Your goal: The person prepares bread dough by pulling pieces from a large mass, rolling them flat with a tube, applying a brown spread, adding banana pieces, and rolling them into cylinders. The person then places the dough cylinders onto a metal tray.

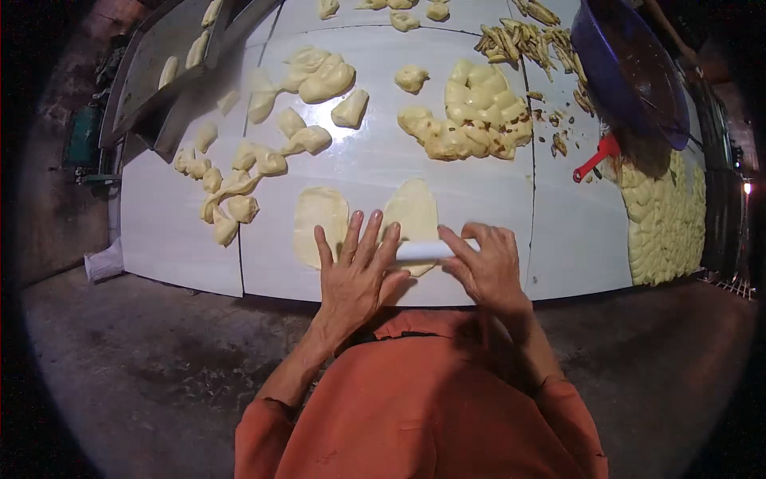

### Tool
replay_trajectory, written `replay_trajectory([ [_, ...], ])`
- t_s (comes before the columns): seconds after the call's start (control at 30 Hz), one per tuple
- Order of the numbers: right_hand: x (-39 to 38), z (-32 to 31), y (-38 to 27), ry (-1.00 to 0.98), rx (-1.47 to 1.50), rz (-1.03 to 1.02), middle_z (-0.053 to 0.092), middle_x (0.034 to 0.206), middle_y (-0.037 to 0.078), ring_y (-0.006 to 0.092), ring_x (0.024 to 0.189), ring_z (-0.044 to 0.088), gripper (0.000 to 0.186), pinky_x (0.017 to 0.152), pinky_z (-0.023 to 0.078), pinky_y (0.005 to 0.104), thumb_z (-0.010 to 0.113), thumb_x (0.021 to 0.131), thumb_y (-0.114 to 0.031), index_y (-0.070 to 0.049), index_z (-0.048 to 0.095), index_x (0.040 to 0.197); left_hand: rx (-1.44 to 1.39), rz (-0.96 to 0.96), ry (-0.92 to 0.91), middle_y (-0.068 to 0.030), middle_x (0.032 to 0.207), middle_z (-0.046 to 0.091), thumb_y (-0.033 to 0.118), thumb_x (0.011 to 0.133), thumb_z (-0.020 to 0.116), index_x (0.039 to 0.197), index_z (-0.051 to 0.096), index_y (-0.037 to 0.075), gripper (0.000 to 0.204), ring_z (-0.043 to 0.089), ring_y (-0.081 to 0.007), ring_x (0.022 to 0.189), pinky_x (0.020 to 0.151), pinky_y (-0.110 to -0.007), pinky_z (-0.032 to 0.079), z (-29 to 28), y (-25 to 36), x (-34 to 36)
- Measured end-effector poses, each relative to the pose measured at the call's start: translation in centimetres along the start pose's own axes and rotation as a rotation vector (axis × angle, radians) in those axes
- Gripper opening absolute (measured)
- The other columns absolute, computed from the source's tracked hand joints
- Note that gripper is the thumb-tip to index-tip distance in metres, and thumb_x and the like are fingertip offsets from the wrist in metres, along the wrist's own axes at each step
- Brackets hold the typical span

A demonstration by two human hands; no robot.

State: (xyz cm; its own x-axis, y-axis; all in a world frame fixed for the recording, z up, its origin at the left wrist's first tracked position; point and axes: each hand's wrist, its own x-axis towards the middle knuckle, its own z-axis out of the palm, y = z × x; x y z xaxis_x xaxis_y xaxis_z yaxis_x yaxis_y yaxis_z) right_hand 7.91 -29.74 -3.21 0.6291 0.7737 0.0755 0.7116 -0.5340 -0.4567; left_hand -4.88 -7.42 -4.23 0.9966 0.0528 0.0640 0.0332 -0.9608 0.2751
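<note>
A white rolling pin (421,251) lies across a flattened oval of pale dough (409,209) on the white worktop. My left hand (357,271) rests at the pin's left end with its fingers stretched and spread, partly hiding that end and a second flattened dough piece (313,215) to the left. My right hand (489,263) has its fingers curled round the pin's right end.
Loose dough lumps (255,160) spread over the left, beside a metal tray (152,96). Farther back are a filling-dotted dough cluster (479,104) and small peeled bananas (519,40). A purple basin (622,72), red tool (590,160) and dough pile (662,223) sit at right.
</note>
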Motion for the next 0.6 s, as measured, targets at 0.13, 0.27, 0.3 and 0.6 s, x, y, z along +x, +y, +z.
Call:
replay_trajectory([
  [0.13, 4.0, 1.0, 1.1, 0.067, -0.166, 0.040, 0.049, 0.145, 0.015, 0.0287, 0.119, 0.053, 0.052, 0.099, 0.039, 0.0450, 0.069, 0.096, -0.035, -0.018, 0.060, 0.144, 0.037, -0.069, 0.000, -0.0183, 0.163, 0.039, 0.048, 0.102, 0.055, 0.156, 0.045, 0.012, 0.066, 0.031, -0.0375, 0.153, 0.116, -0.077, 0.004, 1.0, -1.7, 3.9],
  [0.27, 8.7, 1.8, 2.9, 0.266, -0.306, 0.120, 0.046, 0.148, 0.013, 0.0279, 0.123, 0.050, 0.048, 0.101, 0.039, 0.0439, 0.069, 0.097, -0.032, -0.015, 0.061, 0.141, 0.119, -0.125, 0.097, -0.0169, 0.169, 0.026, 0.049, 0.106, 0.046, 0.160, 0.040, 0.014, 0.064, 0.021, -0.0376, 0.157, 0.118, -0.075, 0.000, 2.0, -3.7, 10.0],
  [0.3, 9.8, 1.8, 3.6, 0.335, -0.337, 0.139, 0.047, 0.147, 0.013, 0.0276, 0.123, 0.051, 0.048, 0.102, 0.040, 0.0442, 0.070, 0.095, -0.032, -0.015, 0.062, 0.140, 0.125, -0.147, 0.153, -0.0181, 0.170, 0.024, 0.047, 0.106, 0.046, 0.161, 0.038, 0.014, 0.064, 0.019, -0.0388, 0.157, 0.117, -0.076, 0.003, 2.0, -4.0, 11.8],
  [0.6, 10.3, 0.1, 4.7, 0.132, -0.093, -0.131, 0.067, 0.102, 0.009, 0.0276, 0.089, 0.063, 0.043, 0.078, 0.049, 0.0426, 0.080, 0.085, -0.031, -0.011, 0.073, 0.122, 0.018, -0.165, 0.346, -0.0196, 0.163, 0.036, 0.036, 0.104, 0.055, 0.157, 0.044, 0.015, 0.058, 0.028, -0.0421, 0.153, 0.115, -0.078, 0.011, 0.5, -7.7, 15.4],
])
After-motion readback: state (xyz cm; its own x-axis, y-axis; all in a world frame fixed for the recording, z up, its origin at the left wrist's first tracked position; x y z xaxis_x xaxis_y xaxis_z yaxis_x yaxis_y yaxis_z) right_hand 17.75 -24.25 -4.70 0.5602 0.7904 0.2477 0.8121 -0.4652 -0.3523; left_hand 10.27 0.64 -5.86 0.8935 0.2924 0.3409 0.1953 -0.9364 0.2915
